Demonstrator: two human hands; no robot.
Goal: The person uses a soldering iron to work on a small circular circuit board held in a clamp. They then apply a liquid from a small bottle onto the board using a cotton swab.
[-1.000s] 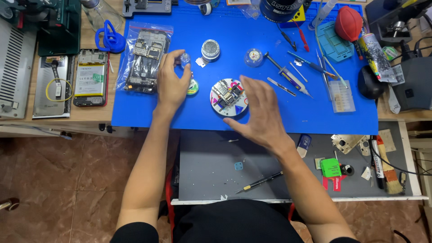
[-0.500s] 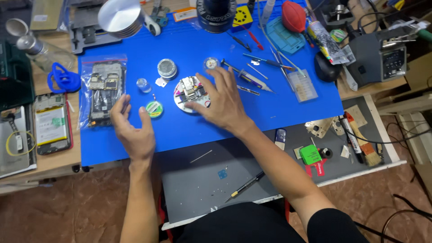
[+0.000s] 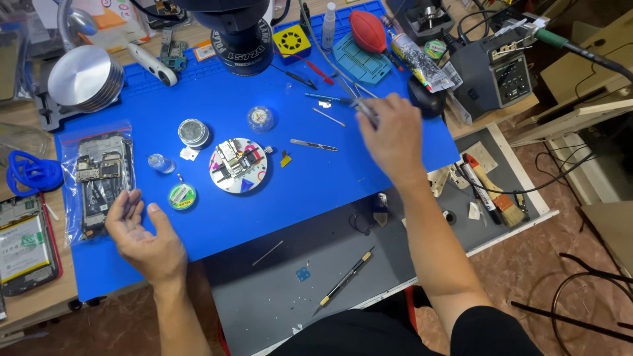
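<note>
Tweezers [image 3: 359, 102] are sitting pinched in the right hand [image 3: 394, 138], whose fingers are closing round the thin metal tool near the far right edge of the blue mat [image 3: 316, 191], close to a few other slim tools lying there. The left hand [image 3: 144, 240] is hovering loosely open, fingers half curled and holding nothing, over the near left corner of the mat, its fingertips just beside a clear bag of phone parts [image 3: 100, 178] and near a small green reel [image 3: 181, 196].

A round white disc [image 3: 237, 165] carrying a small circuit board is lying at the middle of the mat, well apart from both hands. Judging from this, the work on the board is looking barely begun: the tool is being gathered, but nothing is touching the board yet, and the parts in the bag are staying sealed. A small round tin [image 3: 193, 132] and a little clear dish [image 3: 260, 118] are waiting behind the disc, toward the far edge, under the black microscope head [image 3: 242, 39].
</note>
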